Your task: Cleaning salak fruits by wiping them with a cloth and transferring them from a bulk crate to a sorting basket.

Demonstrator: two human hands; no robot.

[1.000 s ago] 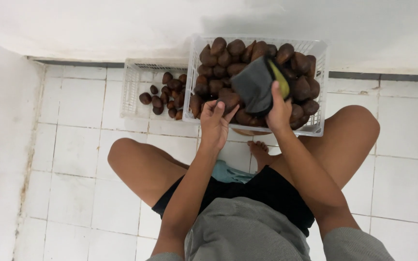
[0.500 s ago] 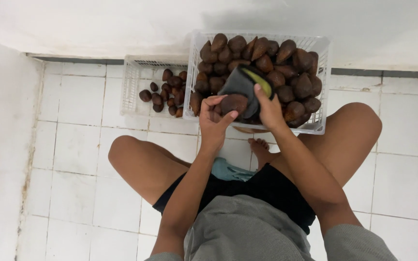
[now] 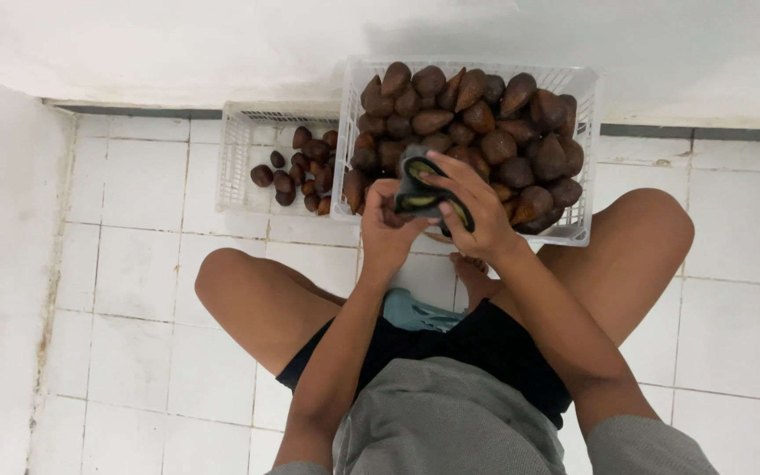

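Note:
My left hand and my right hand meet in front of my chest, at the near edge of a large white crate. Between them is a dark cloth with yellow-green patches. My right hand presses it from above and my left hand cups it from below. The brown fruit my left hand held a moment ago is hidden under the cloth. The crate is heaped with brown scaly fruits.
A smaller white crate to the left holds several of the same fruits. I sit cross-legged on white floor tiles, with a teal object by my foot. A white wall runs behind the crates.
My right hand brought the dark cloth down from over the large crate onto the fruit in my left hand. Both hands drew back toward me and closed around it.

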